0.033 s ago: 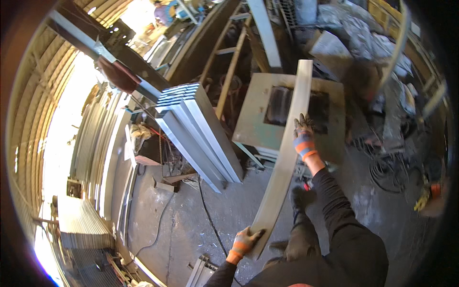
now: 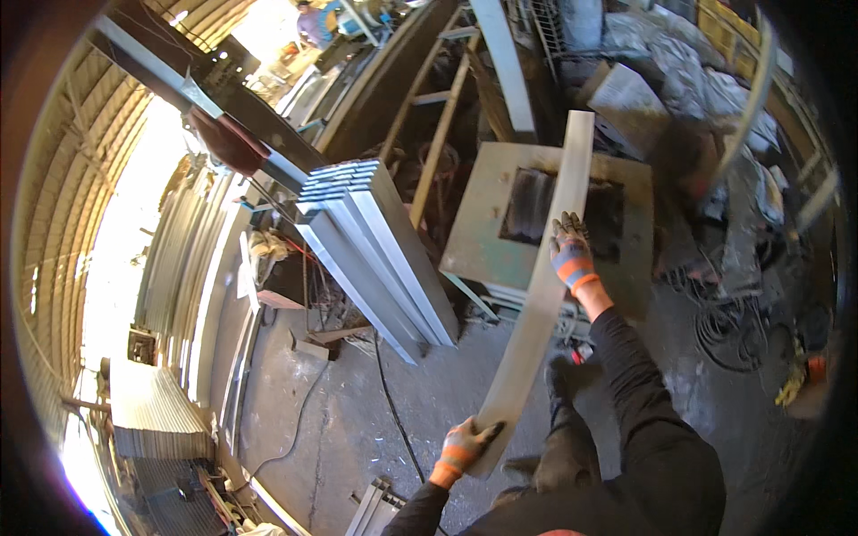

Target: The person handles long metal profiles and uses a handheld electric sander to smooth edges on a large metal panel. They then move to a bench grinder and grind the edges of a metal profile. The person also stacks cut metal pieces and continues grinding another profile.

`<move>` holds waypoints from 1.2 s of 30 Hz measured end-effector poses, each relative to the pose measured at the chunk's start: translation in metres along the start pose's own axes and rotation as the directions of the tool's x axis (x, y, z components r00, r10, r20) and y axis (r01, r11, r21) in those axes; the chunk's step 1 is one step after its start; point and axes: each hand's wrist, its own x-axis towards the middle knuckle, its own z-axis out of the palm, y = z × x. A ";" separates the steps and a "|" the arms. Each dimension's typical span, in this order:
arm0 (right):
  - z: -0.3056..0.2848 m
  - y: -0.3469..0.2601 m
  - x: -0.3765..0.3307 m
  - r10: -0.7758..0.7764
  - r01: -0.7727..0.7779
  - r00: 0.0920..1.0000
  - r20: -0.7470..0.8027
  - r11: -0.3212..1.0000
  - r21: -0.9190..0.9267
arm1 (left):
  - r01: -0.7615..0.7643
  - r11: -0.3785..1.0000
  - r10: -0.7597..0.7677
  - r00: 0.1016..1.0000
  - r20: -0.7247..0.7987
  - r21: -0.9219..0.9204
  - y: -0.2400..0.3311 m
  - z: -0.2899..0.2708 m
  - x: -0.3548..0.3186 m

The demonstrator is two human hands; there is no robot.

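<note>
A long, flat metal bar (image 2: 525, 344) slants from near my body up across the top of a greenish-grey metal machine (image 2: 474, 214). The machine top has a dark rectangular opening (image 2: 527, 204), partly behind the bar. My left hand (image 2: 463, 448), in a grey and orange glove, is closed round the bar's near end, its dark thumb on the face. Farther up, my right hand (image 2: 573, 254), in a matching glove, lies on the bar by its right edge with fingers stretched along it. Whether the bar touches the machine, I cannot tell.
Left of the machine stands a leaning stack of metal profiles (image 2: 380, 259). A black cable (image 2: 393, 411) crosses the floor. Coiled hoses (image 2: 728, 322) lie at right. More long profiles (image 2: 165, 411) are stacked at left. A person (image 2: 315, 25) is far off at the top.
The surroundings sit slightly farther right and lower in the picture. Both hands keep their places on the bar, which has shifted only a little to the right.
</note>
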 end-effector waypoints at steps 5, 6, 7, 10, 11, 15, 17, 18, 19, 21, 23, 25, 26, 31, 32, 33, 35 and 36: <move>0.061 0.077 0.190 0.204 -0.105 0.955 0.215 0.911 -0.400 | -0.234 0.963 0.240 0.970 -0.028 0.137 0.137 -0.001 0.179; 0.068 0.090 0.218 0.292 -0.159 0.911 0.292 0.900 -0.407 | -0.223 0.969 0.229 0.972 -0.056 0.103 0.155 0.000 0.206; 0.074 0.104 0.241 0.347 -0.208 0.877 0.333 0.898 -0.387 | -0.167 0.983 0.170 0.984 -0.043 0.080 0.170 0.002 0.230; 0.085 0.134 0.278 0.376 -0.211 0.883 0.280 0.853 -0.478 | -0.048 0.998 0.047 0.999 0.007 0.034 0.198 0.007 0.279; 0.087 0.140 0.280 0.370 -0.184 0.885 0.283 0.836 -0.517 | -0.040 0.999 0.040 0.999 0.016 0.015 0.202 0.008 0.285; 0.086 0.133 0.250 0.238 -0.128 0.959 0.155 0.849 -0.512 | -0.063 0.996 0.061 0.997 0.047 0.055 0.186 0.010 0.261; 0.079 0.113 0.217 0.252 -0.134 0.952 0.171 0.850 -0.509 | -0.226 0.954 0.217 0.974 0.063 0.197 0.159 0.009 0.226; 0.074 0.100 0.198 0.271 -0.175 0.949 0.163 0.880 -0.443 | -0.358 0.883 0.350 0.933 0.081 0.304 0.143 0.009 0.205; 0.068 0.086 0.178 0.221 -0.131 0.964 0.147 0.880 -0.457 | -0.455 0.778 0.436 0.888 0.147 0.434 0.125 0.010 0.183; 0.054 0.055 0.134 0.197 -0.105 0.968 0.155 0.880 -0.463 | -0.456 0.785 0.444 0.886 0.133 0.420 0.087 0.013 0.137; 0.038 0.022 0.085 0.198 -0.102 0.965 0.174 0.888 -0.449 | -0.449 0.773 0.430 0.890 0.151 0.448 0.047 0.017 0.088; 0.022 -0.013 0.031 0.194 -0.140 0.970 0.144 0.938 -0.318 | -0.472 0.730 0.440 0.878 0.189 0.495 0.006 0.020 0.035; 0.014 -0.030 0.002 0.242 -0.196 0.952 0.185 0.952 -0.237 | -0.449 0.733 0.412 0.891 0.191 0.512 -0.015 0.022 0.008; -0.033 -0.116 -0.139 0.220 -0.158 0.947 0.233 0.953 -0.259 | -0.204 0.950 0.192 0.979 0.073 0.236 -0.095 0.021 -0.122; -0.041 -0.134 -0.163 0.183 -0.130 0.968 0.170 0.949 -0.286 | -0.073 0.989 0.067 0.997 0.049 0.131 -0.107 0.020 -0.146; -0.048 -0.153 -0.186 0.180 -0.105 0.967 0.181 0.928 -0.359 | -0.013 0.999 0.012 1.000 0.020 0.034 -0.119 0.016 -0.169; -0.062 -0.188 -0.228 0.170 -0.106 0.971 0.167 0.936 -0.335 | -0.015 1.000 0.015 1.000 0.009 0.001 -0.139 0.007 -0.213; -0.069 -0.203 -0.246 0.184 -0.114 0.965 0.185 0.934 -0.338 | 0.001 1.000 -0.001 1.000 -0.001 -0.002 -0.148 0.002 -0.233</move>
